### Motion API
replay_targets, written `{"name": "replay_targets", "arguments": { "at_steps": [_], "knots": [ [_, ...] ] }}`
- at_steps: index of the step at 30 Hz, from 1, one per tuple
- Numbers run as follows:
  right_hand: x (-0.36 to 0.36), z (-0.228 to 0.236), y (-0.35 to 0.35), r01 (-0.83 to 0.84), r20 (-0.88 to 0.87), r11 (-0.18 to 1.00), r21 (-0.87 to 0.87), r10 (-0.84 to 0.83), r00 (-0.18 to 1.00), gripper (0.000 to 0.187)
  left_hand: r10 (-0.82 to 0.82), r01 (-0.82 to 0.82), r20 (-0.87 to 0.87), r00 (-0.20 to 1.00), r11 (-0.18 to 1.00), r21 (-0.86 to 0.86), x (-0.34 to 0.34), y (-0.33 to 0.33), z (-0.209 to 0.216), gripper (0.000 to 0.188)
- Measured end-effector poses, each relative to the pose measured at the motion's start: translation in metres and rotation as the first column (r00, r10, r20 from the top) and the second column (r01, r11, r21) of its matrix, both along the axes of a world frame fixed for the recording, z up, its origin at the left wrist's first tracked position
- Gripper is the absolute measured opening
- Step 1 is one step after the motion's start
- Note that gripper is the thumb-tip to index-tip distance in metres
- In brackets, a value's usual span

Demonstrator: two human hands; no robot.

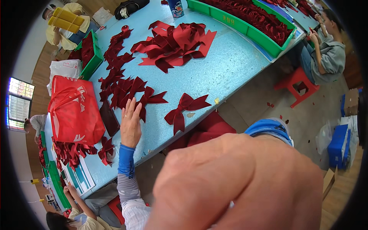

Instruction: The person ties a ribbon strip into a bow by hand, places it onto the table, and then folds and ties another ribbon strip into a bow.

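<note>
My left hand [131,124] lies with its fingers stretched out at the near edge of a row of dark red velvet bows [124,90], its fingertips at the closest ones. It grips nothing. One single bow [184,109] lies apart to its right, near the table edge. Very large and close to the camera, my right hand [241,180] shows its back and knuckles; its fingers are hidden. Farther off on the blue table [226,76] is a loose heap of red ribbon strips [178,42]. A dark flat rectangular object [109,119] lies left of my left hand.
A red bag [74,111] stands at the left, with more bows [73,153] before it. Green bins [245,27] hold red pieces. A dark blue cup [176,8] stands at the back. Several people sit or stand around. A red stool [297,86] is at the right.
</note>
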State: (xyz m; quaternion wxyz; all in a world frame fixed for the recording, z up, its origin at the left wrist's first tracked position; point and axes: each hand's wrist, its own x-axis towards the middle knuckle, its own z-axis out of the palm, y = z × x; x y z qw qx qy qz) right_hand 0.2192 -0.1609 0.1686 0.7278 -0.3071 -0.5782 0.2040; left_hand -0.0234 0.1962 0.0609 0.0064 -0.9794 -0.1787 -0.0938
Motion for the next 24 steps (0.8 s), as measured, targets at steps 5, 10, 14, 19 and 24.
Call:
{"name": "replay_targets", "arguments": {
  "at_steps": [5,10,14,19,24],
  "knots": [
    [-0.002,0.006,0.052,-0.014,0.000,1.000,-0.013,0.014,1.000,0.014,0.169,-0.165,0.004,0.986,0.966,-0.198,0.014,-0.032,-0.024,0.052],
    [-0.001,0.013,0.065,-0.043,0.031,0.999,-0.032,0.044,0.999,0.016,0.206,-0.207,0.024,0.978,0.978,0.040,0.012,-0.020,-0.024,0.050],
    [-0.015,0.024,0.119,-0.072,0.076,0.996,-0.059,0.077,0.994,0.018,0.119,-0.098,0.476,0.872,0.993,-0.070,0.003,-0.044,-0.001,0.034],
    [0.003,-0.088,0.085,0.190,-0.078,0.817,-0.545,-0.275,0.958,0.020,0.194,0.020,0.641,0.742,0.950,-0.311,-0.011,-0.112,-0.007,0.002],
    [0.002,-0.126,0.083,0.276,0.123,0.683,-0.676,-0.265,0.956,0.017,0.373,0.032,0.612,0.697,0.837,-0.546,-0.010,-0.144,-0.032,0.004]
  ]
}}
